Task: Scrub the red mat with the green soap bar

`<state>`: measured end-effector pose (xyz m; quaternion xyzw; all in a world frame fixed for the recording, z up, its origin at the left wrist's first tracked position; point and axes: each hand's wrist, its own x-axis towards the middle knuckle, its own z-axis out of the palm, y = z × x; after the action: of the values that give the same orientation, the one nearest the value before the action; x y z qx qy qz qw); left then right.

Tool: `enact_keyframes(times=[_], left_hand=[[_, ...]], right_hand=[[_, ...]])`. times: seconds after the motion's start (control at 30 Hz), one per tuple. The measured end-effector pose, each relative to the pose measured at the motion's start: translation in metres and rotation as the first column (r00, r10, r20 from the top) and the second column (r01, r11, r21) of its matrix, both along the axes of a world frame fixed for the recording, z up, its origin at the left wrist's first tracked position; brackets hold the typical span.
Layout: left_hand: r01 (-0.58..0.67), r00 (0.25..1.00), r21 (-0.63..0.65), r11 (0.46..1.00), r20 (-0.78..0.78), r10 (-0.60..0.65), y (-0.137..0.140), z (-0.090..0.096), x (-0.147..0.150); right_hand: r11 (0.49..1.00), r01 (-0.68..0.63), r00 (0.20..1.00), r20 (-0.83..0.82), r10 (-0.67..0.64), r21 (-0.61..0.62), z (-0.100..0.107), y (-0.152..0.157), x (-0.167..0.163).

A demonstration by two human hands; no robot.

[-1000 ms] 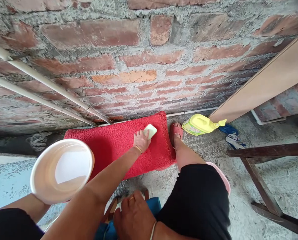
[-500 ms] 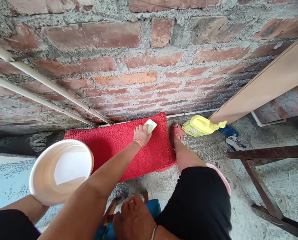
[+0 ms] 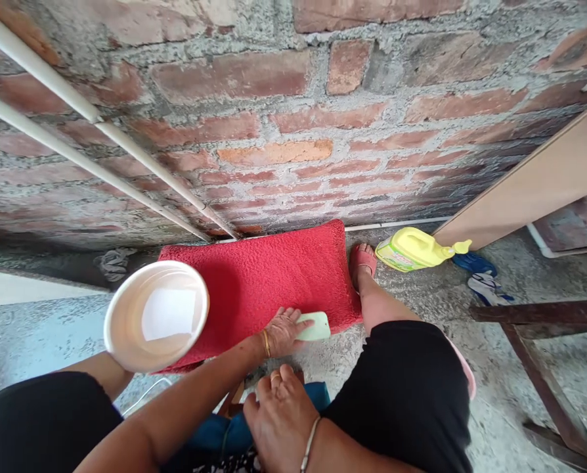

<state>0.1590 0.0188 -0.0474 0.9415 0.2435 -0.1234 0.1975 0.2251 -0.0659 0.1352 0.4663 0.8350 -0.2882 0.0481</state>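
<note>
A pale green scrub brush [image 3: 315, 326] with a smooth back and a small hole at its end is in my left hand [image 3: 284, 330]. My fingers are closed on one end of it; its underside is hidden. Beneath lies a thick red mat [image 3: 268, 276], and the brush is at its near edge. Over my lap, near some blue cloth [image 3: 318, 395], rests my right hand [image 3: 282, 410] with its fingers curled. What is under those fingers, if anything, is hidden. To the left, a pale bucket [image 3: 110, 315] overlaps the mat's end; something whitish shows inside.
A brick wall [image 3: 283, 118] rises behind the mat, with two pipes [image 3: 140, 161] at the left. Right of my foot, a yellow bottle [image 3: 416, 248] lies by a leaning board [image 3: 530, 171]. Blue and white footwear [image 3: 488, 287] and a dark wooden frame [image 3: 540, 311] are farther right.
My left hand has drawn the brush from the mat's far part to its near edge, turning the brush sideways. The view has shifted slightly; my right hand remains over my lap.
</note>
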Motion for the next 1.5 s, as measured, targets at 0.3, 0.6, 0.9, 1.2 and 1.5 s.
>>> enact_keyframes(times=[0.3, 0.6, 0.9, 1.2, 1.5], left_hand=[[-0.927, 0.329, 0.213, 0.308, 0.067, 0.942, 0.11, 0.017, -0.077], [-0.448, 0.871, 0.185, 0.875, -0.132, 0.474, 0.022, -0.002, -0.033], [-0.426, 0.904, 0.078, 0.901, -0.006, 0.428, 0.043, 0.012, -0.036], [-0.891, 0.424, 0.155, 0.426, -0.049, 0.904, 0.156, 0.023, 0.015], [-0.002, 0.994, -0.026, 1.0, -0.105, -0.001, -0.008, 0.006, 0.013]], right_hand=[[0.995, -0.062, 0.996, 0.066, 0.067, -0.074, 0.001, 0.001, -0.005], [0.993, -0.061, 0.99, 0.122, 0.073, -0.096, 0.004, 0.007, -0.01], [0.993, -0.035, 0.997, 0.07, 0.043, -0.113, 0.004, 0.003, -0.008], [0.993, 0.052, 0.997, 0.07, -0.045, -0.103, 0.007, 0.009, -0.003], [0.997, -0.026, 0.996, 0.084, 0.032, -0.075, 0.012, 0.005, 0.0]])
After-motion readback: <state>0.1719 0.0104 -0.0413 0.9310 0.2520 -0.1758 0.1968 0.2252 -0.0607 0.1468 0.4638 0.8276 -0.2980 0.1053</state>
